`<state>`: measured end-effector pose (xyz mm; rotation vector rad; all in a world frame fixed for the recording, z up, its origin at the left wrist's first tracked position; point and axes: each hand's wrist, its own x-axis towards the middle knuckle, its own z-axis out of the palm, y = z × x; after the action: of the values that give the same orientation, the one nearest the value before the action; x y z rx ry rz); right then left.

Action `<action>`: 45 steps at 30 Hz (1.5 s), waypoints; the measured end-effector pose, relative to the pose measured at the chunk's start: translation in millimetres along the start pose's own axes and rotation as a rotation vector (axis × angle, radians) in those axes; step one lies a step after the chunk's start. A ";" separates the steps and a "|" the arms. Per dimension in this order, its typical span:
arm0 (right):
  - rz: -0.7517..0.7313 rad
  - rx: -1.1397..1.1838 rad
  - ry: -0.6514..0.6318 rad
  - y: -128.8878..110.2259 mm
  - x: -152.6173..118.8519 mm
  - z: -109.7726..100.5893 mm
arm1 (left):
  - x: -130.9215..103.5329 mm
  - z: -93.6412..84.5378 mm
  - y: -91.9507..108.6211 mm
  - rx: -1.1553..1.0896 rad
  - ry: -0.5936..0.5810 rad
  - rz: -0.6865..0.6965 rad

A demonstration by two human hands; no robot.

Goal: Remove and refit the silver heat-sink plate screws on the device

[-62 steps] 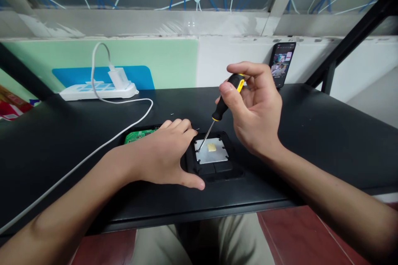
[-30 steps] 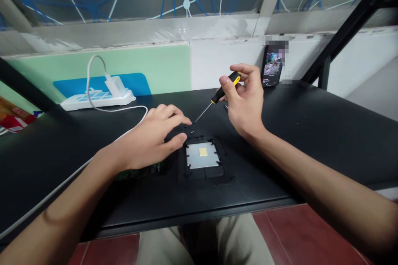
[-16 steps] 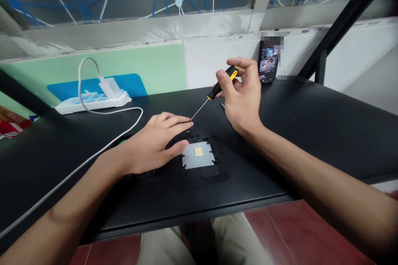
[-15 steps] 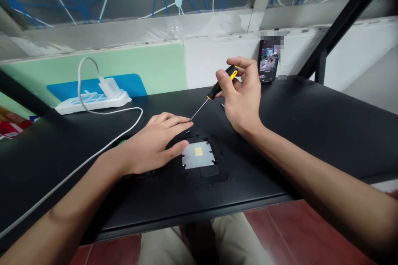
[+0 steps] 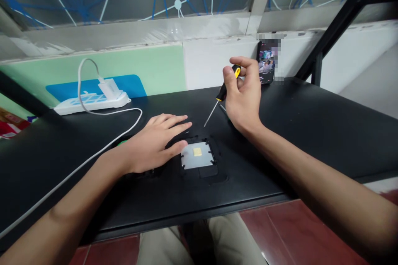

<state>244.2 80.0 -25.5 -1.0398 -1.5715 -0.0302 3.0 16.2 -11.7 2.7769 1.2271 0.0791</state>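
Note:
My right hand (image 5: pixel 244 95) grips a black and yellow screwdriver (image 5: pixel 222 92), its shaft slanting down to the left with the tip above the black table. My left hand (image 5: pixel 155 143) rests palm down with fingers apart, its thumb at the upper left edge of a silver metal plate (image 5: pixel 189 160). The plate sits in a black part and carries a small pale yellow square (image 5: pixel 197 151). Beyond the plate, near the left fingertips, lies a tiny screw (image 5: pixel 187 132). A green bit of something (image 5: pixel 122 143) shows behind my left wrist, mostly hidden.
A white power strip (image 5: pixel 93 102) with a plugged-in charger (image 5: pixel 109 89) stands at the back left of the table (image 5: pixel 311 132). Its white cable (image 5: pixel 93 155) runs along the left side. A phone (image 5: pixel 266 64) leans on the wall behind my right hand.
The screwdriver tip has moved right, away from my left fingertips, and the screwdriver is steeper. My left fingers have spread slightly. My left hand otherwise stays in place.

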 end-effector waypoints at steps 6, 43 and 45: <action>0.197 -0.159 -0.168 -6.3 0.0 -2.6 | -4.0 -6.7 5.9 0.018 0.015 0.003; -0.185 -0.050 -1.124 -46.3 -16.4 -16.0 | -16.1 -12.9 22.9 0.026 -0.096 -0.005; -0.195 -0.070 -1.159 -46.5 -17.6 -18.2 | -15.8 -13.3 23.0 0.016 -0.096 -0.005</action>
<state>228.2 31.8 -10.5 -0.9896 -2.7218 0.4622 8.1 -9.9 4.0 2.7555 1.2172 -0.0637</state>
